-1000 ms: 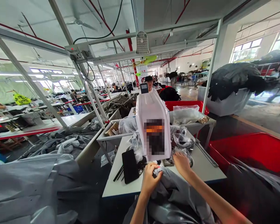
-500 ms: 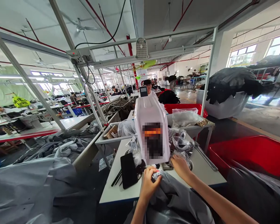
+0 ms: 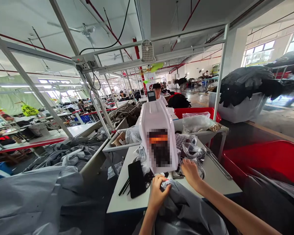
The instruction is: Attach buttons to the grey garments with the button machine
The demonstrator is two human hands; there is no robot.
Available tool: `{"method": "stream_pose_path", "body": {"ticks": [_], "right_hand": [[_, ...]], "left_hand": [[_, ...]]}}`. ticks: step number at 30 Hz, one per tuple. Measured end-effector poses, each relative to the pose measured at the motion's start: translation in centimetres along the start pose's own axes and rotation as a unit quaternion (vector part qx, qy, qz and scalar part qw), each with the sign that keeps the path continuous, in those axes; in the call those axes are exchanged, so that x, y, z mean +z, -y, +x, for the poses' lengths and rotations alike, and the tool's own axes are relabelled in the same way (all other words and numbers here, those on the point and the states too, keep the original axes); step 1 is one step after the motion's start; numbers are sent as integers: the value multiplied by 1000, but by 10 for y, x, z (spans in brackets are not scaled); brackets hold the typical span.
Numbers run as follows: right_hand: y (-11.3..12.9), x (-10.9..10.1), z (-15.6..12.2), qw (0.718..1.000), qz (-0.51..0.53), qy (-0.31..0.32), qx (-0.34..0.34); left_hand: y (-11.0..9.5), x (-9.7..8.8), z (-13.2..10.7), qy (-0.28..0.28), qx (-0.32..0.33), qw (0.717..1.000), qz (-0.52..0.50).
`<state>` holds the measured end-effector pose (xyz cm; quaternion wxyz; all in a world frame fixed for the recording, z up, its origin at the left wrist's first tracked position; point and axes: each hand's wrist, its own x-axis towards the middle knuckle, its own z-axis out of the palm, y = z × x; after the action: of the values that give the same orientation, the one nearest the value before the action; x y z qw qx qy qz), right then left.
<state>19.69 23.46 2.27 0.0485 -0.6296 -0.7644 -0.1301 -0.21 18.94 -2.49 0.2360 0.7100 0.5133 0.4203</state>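
My left hand (image 3: 157, 194) is closed, pinching the edge of a grey garment (image 3: 186, 212) at the foot of a white machine (image 3: 158, 137). My right hand (image 3: 190, 171) reaches to the base of the machine on its right side, fingers bent over small items there; what they hold is hidden. The garment hangs from the white table (image 3: 127, 200) towards me.
A black phone (image 3: 136, 179) and dark sticks (image 3: 124, 186) lie left of the machine. Plastic bags (image 3: 192, 148) crowd the table behind it. Red bins (image 3: 264, 160) stand at the right, grey fabric piles (image 3: 34, 195) at the left. A person (image 3: 158, 93) sits beyond the machine.
Both hands stay at the machine's base on the garment; only the view has shifted slightly.
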Motion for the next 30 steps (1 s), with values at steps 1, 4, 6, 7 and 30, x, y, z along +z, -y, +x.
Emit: {"method": "stream_pose_path", "body": {"ticks": [1, 4, 6, 7, 30], "right_hand": [[0, 0, 0, 1000, 1, 5, -4], [1, 1, 2, 1000, 8, 11, -11], [1, 2, 3, 1000, 6, 12, -3], [0, 2, 3, 1000, 4, 13, 5], [-9, 0, -4, 993, 104, 42, 28]], "left_hand": [[0, 0, 0, 2, -1, 1000, 2], [1, 1, 0, 7, -7, 1000, 7], [1, 1, -1, 7, -9, 1000, 7], [1, 1, -1, 7, -10, 1000, 7], [-2, 0, 0, -3, -15, 1000, -2]]}}
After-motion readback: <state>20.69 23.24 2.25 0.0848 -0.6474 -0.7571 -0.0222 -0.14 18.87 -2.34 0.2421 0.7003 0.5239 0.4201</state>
